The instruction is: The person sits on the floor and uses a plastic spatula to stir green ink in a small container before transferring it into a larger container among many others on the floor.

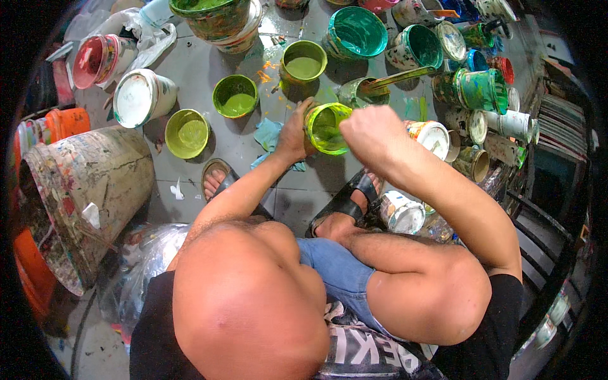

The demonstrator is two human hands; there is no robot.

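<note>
My left hand [295, 132] is wrapped around the left side of a bright yellow-green paint tub [324, 144] on the floor between my feet. Olive-green paint shows inside it. Over the tub's right rim is my right hand [375, 134], curled into a fist with its back toward me; whatever its fingers hold is hidden. Just beyond stand a tub of olive paint [304, 61] and a smaller green cup [235, 96]. To the left is a yellow-green bowl [187, 133]. A paint-smeared stirring stick [405, 77] leans across a tub behind my right hand.
A large paint-stained bucket [95, 196] lies tipped at the left, near a lidded white bucket [142, 98]. Green-stained buckets [356, 33] and several others crowd the far and right sides. A blue cloth [268, 134] lies by my left wrist. A dark rack [557, 183] borders the right.
</note>
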